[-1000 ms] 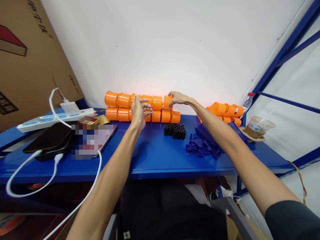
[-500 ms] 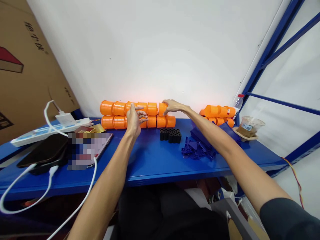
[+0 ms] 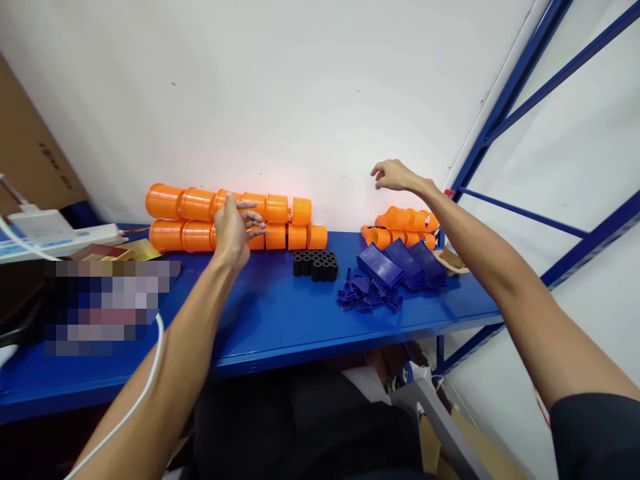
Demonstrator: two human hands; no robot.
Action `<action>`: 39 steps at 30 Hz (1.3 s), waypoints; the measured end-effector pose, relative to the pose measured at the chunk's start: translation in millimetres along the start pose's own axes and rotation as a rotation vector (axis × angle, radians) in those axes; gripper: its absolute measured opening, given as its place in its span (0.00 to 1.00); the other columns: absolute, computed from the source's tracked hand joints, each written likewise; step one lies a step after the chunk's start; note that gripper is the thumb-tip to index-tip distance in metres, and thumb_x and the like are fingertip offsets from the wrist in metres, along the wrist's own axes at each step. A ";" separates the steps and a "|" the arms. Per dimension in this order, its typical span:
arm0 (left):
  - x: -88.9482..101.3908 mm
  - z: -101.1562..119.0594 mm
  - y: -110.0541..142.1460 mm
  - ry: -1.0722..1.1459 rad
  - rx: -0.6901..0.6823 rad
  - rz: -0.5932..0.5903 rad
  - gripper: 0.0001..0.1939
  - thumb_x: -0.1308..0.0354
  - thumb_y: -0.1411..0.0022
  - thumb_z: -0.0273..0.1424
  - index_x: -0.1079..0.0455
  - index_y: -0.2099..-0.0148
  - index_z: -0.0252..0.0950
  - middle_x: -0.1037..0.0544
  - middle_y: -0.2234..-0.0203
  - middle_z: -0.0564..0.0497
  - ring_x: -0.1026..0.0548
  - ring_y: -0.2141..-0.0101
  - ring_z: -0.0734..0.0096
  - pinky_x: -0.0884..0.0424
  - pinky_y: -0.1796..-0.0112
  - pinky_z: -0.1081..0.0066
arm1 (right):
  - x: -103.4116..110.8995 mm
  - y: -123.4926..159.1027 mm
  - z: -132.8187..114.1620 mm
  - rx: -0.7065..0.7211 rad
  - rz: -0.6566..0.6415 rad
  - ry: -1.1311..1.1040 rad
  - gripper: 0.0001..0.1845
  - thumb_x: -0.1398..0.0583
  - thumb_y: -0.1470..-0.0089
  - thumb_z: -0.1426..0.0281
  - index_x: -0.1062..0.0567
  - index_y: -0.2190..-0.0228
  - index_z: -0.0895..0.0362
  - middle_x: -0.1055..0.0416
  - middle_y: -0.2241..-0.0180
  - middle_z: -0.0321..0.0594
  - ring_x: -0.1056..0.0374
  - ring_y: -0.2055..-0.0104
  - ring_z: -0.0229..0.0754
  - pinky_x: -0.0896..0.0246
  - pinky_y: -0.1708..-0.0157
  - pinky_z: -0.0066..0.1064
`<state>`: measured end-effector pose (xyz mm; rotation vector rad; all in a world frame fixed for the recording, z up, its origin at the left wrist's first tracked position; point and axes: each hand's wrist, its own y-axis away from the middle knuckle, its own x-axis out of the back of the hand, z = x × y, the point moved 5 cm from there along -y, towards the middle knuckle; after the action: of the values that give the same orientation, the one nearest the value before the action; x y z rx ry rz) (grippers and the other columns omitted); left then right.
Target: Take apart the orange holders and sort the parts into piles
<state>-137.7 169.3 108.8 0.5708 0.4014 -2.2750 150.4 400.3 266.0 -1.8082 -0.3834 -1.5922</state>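
Note:
Two rows of nested orange cups (image 3: 280, 223) lie stacked along the wall on a blue shelf (image 3: 280, 313). My left hand (image 3: 234, 225) rests against their front with its fingers spread, holding nothing. My right hand (image 3: 393, 175) hovers in the air above a second, smaller pile of orange cups (image 3: 403, 225) at the right, fingers loosely curled and empty. A cluster of short black cylinders (image 3: 315, 265) stands in front of the long rows. Dark blue flat pieces (image 3: 395, 270) lie to the right of it.
A white power strip (image 3: 60, 235) and a white cable (image 3: 135, 400) lie at the left beside a blurred flat object. A cardboard box (image 3: 30, 160) leans at the far left. Blue rack posts (image 3: 505, 100) rise at the right. A cup with a lid (image 3: 453, 260) stands behind my right forearm.
My right hand has let go of the end cup on the long top row and swung right and up, over the smaller pile. The view has shifted right. My left hand stays at the rows.

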 end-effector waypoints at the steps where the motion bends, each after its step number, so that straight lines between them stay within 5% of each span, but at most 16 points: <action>1: -0.8 1.3 1.7 -0.008 0.008 0.001 0.26 0.60 0.19 0.43 0.31 0.66 0.36 0.31 0.85 0.55 0.33 0.85 0.76 0.33 0.81 0.78 | -0.6 6.6 11.9 -0.022 -0.043 0.070 0.32 0.28 0.50 0.68 0.21 0.43 0.63 0.20 0.47 0.53 0.25 0.45 0.58 0.32 0.43 0.48; 6: -4.8 6.8 9.8 -0.032 0.004 -0.017 0.24 0.60 0.19 0.38 0.32 0.65 0.34 0.31 0.85 0.56 0.33 0.85 0.76 0.34 0.82 0.78 | -26.9 37.7 53.2 -0.087 -0.271 0.309 0.50 0.27 0.56 0.69 0.33 0.33 0.60 0.27 0.39 0.56 0.28 0.41 0.62 0.29 0.47 0.46; 10: -6.6 7.4 13.9 -0.057 0.001 -0.019 0.24 0.61 0.19 0.36 0.32 0.65 0.34 0.32 0.86 0.56 0.33 0.85 0.75 0.33 0.81 0.79 | -52.4 52.0 58.6 -0.054 -0.337 0.330 0.54 0.30 0.56 0.71 0.40 0.29 0.61 0.30 0.36 0.59 0.30 0.38 0.62 0.28 0.47 0.44; 20: -4.5 6.7 13.5 -0.048 0.010 -0.030 0.22 0.59 0.20 0.36 0.31 0.64 0.33 0.31 0.85 0.56 0.33 0.84 0.75 0.32 0.81 0.78 | -74.3 70.9 42.9 -0.019 -0.309 0.306 0.55 0.36 0.51 0.75 0.49 0.25 0.60 0.36 0.33 0.63 0.31 0.37 0.63 0.32 0.47 0.43; 25: -4.0 2.9 8.8 -0.024 -0.016 -0.082 0.18 0.53 0.23 0.34 0.30 0.65 0.34 0.30 0.84 0.55 0.32 0.84 0.76 0.32 0.80 0.79 | -52.8 61.6 36.9 0.015 -0.202 0.275 0.53 0.32 0.51 0.67 0.43 0.28 0.62 0.32 0.39 0.62 0.29 0.44 0.61 0.31 0.49 0.43; 28: -4.3 -1.8 3.5 -0.038 -0.024 -0.138 0.15 0.47 0.25 0.35 0.29 0.65 0.35 0.30 0.83 0.56 0.32 0.84 0.76 0.32 0.80 0.79 | -22.9 60.9 3.7 0.130 0.031 0.251 0.50 0.32 0.50 0.64 0.41 0.30 0.58 0.32 0.41 0.58 0.29 0.48 0.60 0.31 0.49 0.47; 32: -8.3 -7.7 3.3 -0.102 0.031 -0.267 0.17 0.45 0.26 0.42 0.29 0.64 0.34 0.28 0.83 0.54 0.31 0.84 0.76 0.32 0.80 0.78 | -7.3 82.3 -88.1 0.403 0.303 0.142 0.47 0.33 0.46 0.64 0.42 0.30 0.55 0.35 0.41 0.55 0.32 0.47 0.60 0.31 0.49 0.53; 36: -21.6 -15.9 9.7 -0.114 0.159 -0.509 0.27 0.48 0.27 0.55 0.27 0.58 0.34 0.20 0.77 0.47 0.21 0.78 0.67 0.25 0.75 0.71 | -39.5 122.0 -188.2 0.639 0.459 0.019 0.44 0.37 0.41 0.69 0.46 0.28 0.50 0.37 0.38 0.55 0.35 0.43 0.62 0.30 0.47 0.57; 39: -28.0 -17.2 9.7 -0.031 0.152 -0.619 0.31 0.51 0.27 0.57 0.25 0.52 0.32 0.16 0.66 0.42 0.16 0.66 0.60 0.21 0.65 0.67 | -79.4 141.3 -240.0 0.743 0.490 -0.020 0.41 0.42 0.39 0.77 0.45 0.28 0.52 0.35 0.40 0.57 0.36 0.41 0.62 0.32 0.44 0.59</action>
<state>-108.4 186.9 107.3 0.5363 0.4354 -2.9237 42.2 157.4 151.2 -1.2126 -0.4263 -0.9158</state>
